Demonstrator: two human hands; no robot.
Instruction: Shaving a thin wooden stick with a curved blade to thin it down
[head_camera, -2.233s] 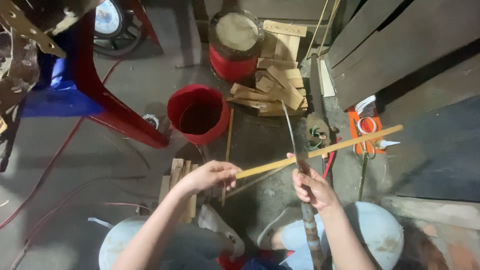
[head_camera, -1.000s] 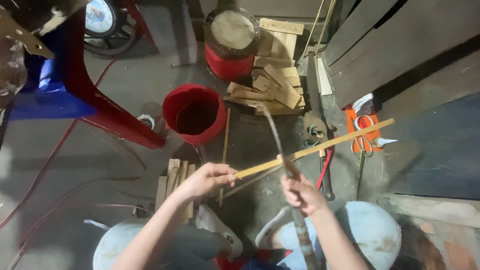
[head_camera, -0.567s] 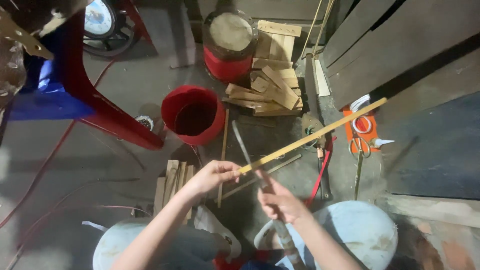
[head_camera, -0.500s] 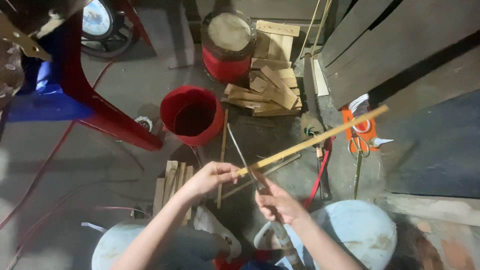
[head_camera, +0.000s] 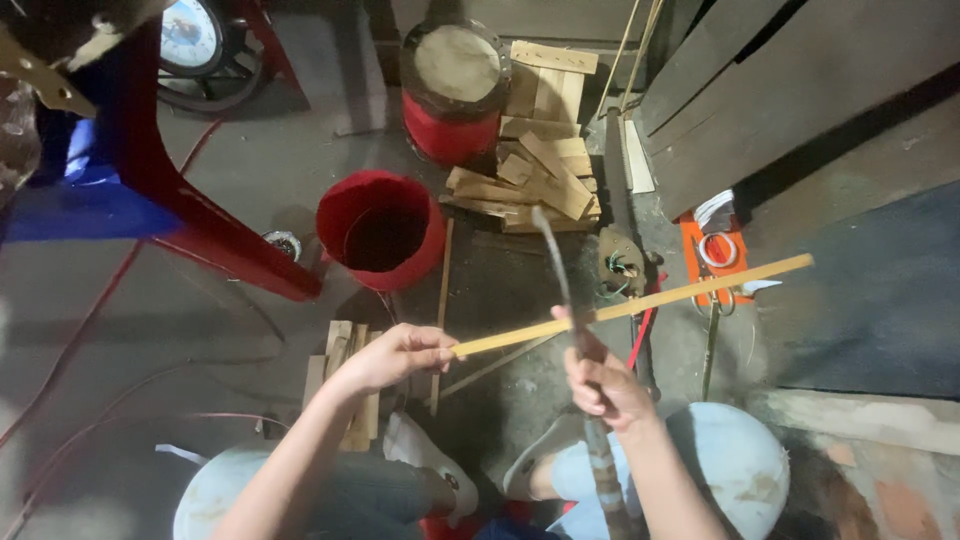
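bamboo strip (head_camera: 640, 302) | left hand (head_camera: 395, 355) grips its end | right hand (head_camera: 605, 385) grips knife (head_camera: 565, 285) across it

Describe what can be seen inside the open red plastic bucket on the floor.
Inside the open red plastic bucket only a dark, shadowed hollow and red inner wall show. No contents are visible; the bottom is too dark to make out.

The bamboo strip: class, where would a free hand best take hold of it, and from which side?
Probably the bare far half of the bamboo strip, from above: the left hand pinches its near end, and the blade in the right hand crosses mid-length.
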